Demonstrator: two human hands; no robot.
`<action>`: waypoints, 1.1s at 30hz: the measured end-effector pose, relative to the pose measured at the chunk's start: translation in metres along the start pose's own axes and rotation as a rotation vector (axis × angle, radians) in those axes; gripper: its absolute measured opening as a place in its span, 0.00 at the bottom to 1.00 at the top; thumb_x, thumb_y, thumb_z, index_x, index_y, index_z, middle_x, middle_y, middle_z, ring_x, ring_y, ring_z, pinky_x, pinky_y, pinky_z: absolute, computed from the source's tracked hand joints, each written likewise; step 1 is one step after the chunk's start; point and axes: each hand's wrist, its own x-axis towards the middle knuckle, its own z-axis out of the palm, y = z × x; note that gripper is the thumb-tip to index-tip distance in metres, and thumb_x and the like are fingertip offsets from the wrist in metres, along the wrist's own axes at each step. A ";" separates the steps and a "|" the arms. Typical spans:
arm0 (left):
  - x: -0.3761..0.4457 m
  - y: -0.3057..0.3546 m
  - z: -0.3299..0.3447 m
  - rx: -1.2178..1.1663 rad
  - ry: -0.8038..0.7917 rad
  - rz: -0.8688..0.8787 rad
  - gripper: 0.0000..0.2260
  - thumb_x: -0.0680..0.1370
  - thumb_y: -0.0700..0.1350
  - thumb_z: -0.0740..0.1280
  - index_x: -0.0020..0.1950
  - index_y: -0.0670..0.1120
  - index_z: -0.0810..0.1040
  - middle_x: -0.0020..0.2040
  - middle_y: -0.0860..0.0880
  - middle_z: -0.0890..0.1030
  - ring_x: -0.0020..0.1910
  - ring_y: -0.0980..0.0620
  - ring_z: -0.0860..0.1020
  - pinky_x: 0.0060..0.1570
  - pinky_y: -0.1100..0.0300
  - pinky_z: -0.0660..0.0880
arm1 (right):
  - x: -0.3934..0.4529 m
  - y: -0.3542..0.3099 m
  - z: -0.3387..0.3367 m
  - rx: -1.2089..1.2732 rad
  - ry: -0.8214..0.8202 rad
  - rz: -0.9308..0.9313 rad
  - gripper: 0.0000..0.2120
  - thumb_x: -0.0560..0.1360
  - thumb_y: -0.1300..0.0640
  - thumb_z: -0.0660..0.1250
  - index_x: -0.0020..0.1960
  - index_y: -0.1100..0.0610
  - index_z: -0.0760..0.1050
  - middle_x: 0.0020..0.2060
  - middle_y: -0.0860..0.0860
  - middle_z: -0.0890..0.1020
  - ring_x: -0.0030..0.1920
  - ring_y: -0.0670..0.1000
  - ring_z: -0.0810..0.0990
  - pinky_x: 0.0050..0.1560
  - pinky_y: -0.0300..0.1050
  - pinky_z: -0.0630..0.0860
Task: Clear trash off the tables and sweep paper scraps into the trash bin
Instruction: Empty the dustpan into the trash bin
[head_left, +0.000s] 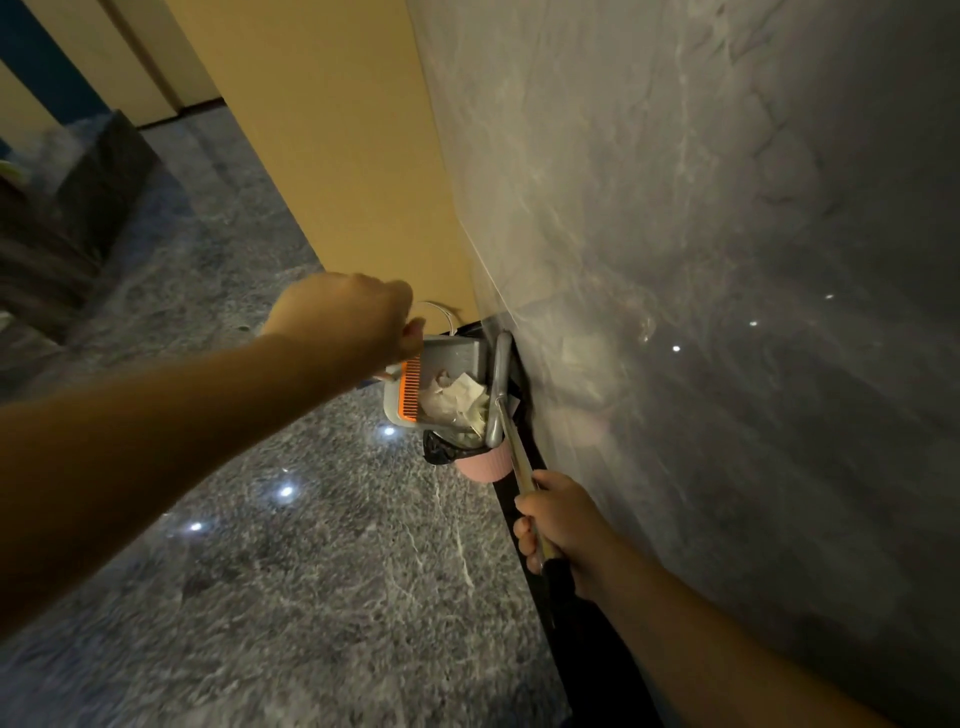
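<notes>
I judge task near end: left hand (345, 317) grips dustpan (441, 374), paper scraps (452, 397) over trash bin (480, 465); right hand (558, 525) grips broom (501, 395). Tipping remains.

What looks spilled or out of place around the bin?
Nothing stands out. The dustpan is tilted over the pink bin, but the paper scraps lie inside it, and none show on the floor.

1 dustpan (457, 358), 1 broom (498, 395), 1 bin (483, 465), 2 hands (343, 317).
</notes>
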 end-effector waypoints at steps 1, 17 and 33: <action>-0.004 0.004 0.003 0.017 -0.016 0.049 0.15 0.81 0.57 0.58 0.49 0.46 0.75 0.33 0.50 0.74 0.31 0.51 0.75 0.30 0.59 0.75 | -0.003 0.000 0.002 0.006 -0.016 0.005 0.14 0.78 0.68 0.55 0.63 0.61 0.66 0.37 0.57 0.66 0.28 0.49 0.65 0.20 0.35 0.65; -0.010 -0.014 0.000 0.013 0.049 -0.065 0.15 0.81 0.56 0.58 0.44 0.46 0.73 0.29 0.50 0.70 0.27 0.49 0.72 0.29 0.59 0.73 | -0.008 0.000 -0.002 -0.033 -0.062 0.067 0.05 0.76 0.69 0.58 0.47 0.61 0.66 0.28 0.54 0.68 0.23 0.48 0.66 0.20 0.37 0.64; -0.012 -0.014 -0.005 0.039 0.004 -0.048 0.14 0.82 0.56 0.56 0.44 0.46 0.69 0.30 0.50 0.70 0.28 0.51 0.72 0.30 0.59 0.73 | -0.007 0.000 -0.001 0.018 -0.027 0.079 0.06 0.77 0.70 0.56 0.49 0.61 0.65 0.30 0.55 0.67 0.25 0.48 0.66 0.20 0.37 0.65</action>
